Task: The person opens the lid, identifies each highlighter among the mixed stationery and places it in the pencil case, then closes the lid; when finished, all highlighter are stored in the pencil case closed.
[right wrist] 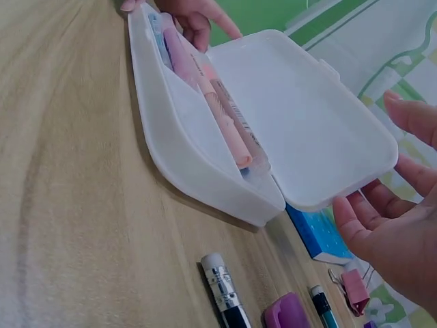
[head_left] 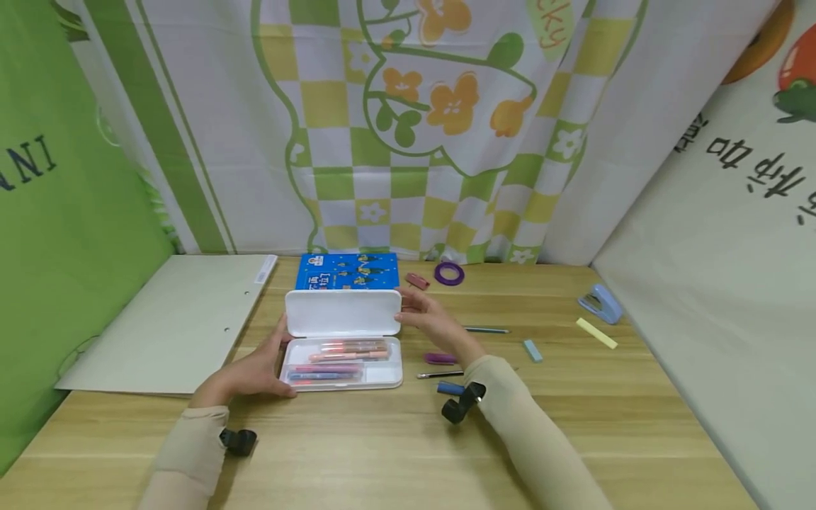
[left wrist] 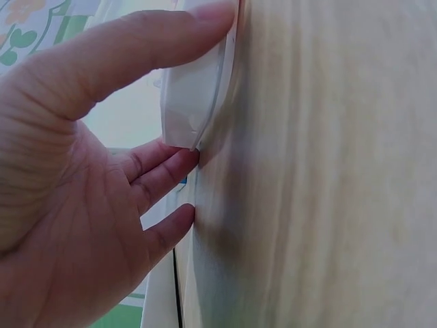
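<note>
A white pencil case [head_left: 376, 383] lies with its lid [head_left: 344, 313] raised. Inside it are several pens and markers [head_left: 349, 356], pink, peach and blue. My left hand [head_left: 256, 367] holds the case's left end, its thumb [left wrist: 136, 51] over the front corner and its fingers [left wrist: 164, 171] round the back of that end. On the other side, my right hand [head_left: 433, 322] touches the right edge of the lid; its fingers [right wrist: 351, 222] reach the rim and pass partly behind it, loosely spread.
Behind the lid lies a blue book [head_left: 349, 269]. Right of the case are a pink binder clip [head_left: 417, 281], purple tape ring [head_left: 449, 273], pencils [head_left: 440, 374], purple pen cap [head_left: 440, 358] and blue eraser [head_left: 532, 350]. A light-blue stapler [head_left: 601, 303] stands farther right; a large folder [head_left: 178, 319] lies left.
</note>
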A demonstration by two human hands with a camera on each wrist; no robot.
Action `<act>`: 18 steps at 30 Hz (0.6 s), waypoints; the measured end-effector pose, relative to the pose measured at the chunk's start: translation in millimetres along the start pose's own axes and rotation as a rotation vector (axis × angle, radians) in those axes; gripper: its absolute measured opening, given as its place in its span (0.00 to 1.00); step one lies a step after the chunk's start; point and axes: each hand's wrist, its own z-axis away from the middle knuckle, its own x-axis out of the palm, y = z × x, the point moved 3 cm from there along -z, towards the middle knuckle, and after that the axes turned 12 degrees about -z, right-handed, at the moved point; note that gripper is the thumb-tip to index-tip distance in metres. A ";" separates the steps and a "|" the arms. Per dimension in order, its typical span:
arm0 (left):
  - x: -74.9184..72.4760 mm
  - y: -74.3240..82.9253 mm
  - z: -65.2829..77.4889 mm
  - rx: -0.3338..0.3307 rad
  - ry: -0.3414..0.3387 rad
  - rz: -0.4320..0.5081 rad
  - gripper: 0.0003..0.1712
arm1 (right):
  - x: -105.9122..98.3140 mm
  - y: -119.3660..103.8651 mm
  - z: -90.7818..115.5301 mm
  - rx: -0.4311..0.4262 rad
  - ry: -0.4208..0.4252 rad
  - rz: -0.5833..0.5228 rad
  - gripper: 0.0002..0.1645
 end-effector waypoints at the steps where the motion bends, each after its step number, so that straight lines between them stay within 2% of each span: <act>1: 0.2 0.3 0.1 -0.004 0.000 0.005 0.81 | 1.3 -0.5 1.6 -0.010 -0.007 -0.012 0.34; 6: -1.8 2.5 0.4 -0.009 0.003 0.018 0.79 | 7.7 -0.5 15.6 -0.024 0.026 -0.015 0.17; 9: -3.8 1.8 1.1 -0.014 -0.005 0.034 0.79 | 13.9 3.8 25.3 0.012 0.057 0.071 0.13; 12: -4.5 -1.1 1.6 -0.027 -0.028 0.067 0.82 | 20.7 9.8 32.9 0.040 0.040 0.218 0.11; 14: -4.4 -3.2 2.1 -0.044 -0.047 0.064 0.81 | 24.5 14.5 36.0 0.046 -0.002 0.326 0.16; 18: -4.0 -4.9 3.6 -0.076 -0.074 0.027 0.76 | 30.1 21.9 41.3 0.044 -0.079 0.540 0.37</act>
